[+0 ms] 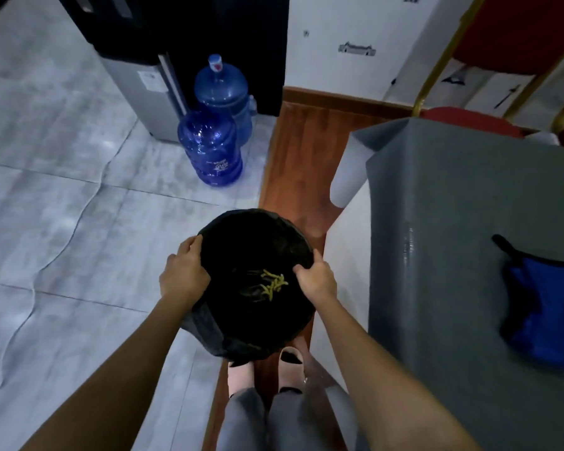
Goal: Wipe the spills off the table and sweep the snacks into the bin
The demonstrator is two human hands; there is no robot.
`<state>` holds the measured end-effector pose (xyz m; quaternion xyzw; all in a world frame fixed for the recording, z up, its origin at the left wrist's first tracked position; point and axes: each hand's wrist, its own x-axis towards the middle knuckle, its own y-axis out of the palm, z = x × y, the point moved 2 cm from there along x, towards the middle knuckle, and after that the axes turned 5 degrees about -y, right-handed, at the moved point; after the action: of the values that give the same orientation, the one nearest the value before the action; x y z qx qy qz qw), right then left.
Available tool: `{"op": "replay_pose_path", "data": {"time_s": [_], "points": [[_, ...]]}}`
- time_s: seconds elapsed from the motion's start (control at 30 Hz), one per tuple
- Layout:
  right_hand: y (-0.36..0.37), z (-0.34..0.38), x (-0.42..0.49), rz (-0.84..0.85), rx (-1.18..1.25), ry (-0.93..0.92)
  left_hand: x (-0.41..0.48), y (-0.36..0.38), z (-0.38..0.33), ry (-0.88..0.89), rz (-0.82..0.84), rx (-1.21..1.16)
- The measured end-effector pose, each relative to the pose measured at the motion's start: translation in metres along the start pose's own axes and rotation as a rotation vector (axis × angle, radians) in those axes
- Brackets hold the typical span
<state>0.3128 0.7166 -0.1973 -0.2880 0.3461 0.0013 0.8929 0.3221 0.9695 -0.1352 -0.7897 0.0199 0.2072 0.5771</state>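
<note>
A round bin (241,236) lined with a black bag is in front of me, above the floor beside the table. Yellow stick-shaped snacks (274,283) lie at its bottom. My left hand (184,271) grips the bin's left rim and my right hand (316,278) grips its right rim. The table (469,206) with a grey cover stands to the right. A blue cloth (544,307) lies on it near the right edge, and a thin wet streak (407,245) glints along the table's left edge.
Two blue water jugs (212,148) stand on the tiled floor beside a grey water dispenser (144,92). Red chairs with gold frames (502,43) are behind the table. My feet in pink slippers (290,366) are on a wooden floor strip under the bin.
</note>
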Motion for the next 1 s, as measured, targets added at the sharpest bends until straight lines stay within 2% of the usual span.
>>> {"op": "replay_pose_path", "data": {"time_s": [0.13,0.23,0.47,0.8,0.9,1.0], "points": [[0.026,-0.044,0.058,-0.039,-0.064,0.058,0.038,0.091,0.010,-0.058,0.145,-0.099],[0.048,-0.072,0.112,-0.045,-0.122,0.075,0.071,0.158,0.014,-0.052,0.195,-0.151],[0.103,-0.133,0.208,-0.071,-0.251,0.061,0.121,0.289,0.028,-0.035,0.303,-0.062],[0.136,-0.195,0.229,-0.088,-0.279,0.077,0.131,0.366,0.040,0.088,0.400,-0.030],[0.137,-0.200,0.233,0.000,-0.289,0.132,0.136,0.374,0.041,0.109,0.484,-0.035],[0.135,-0.198,0.217,0.115,-0.495,0.119,0.126,0.366,0.038,0.101,0.506,0.046]]}}
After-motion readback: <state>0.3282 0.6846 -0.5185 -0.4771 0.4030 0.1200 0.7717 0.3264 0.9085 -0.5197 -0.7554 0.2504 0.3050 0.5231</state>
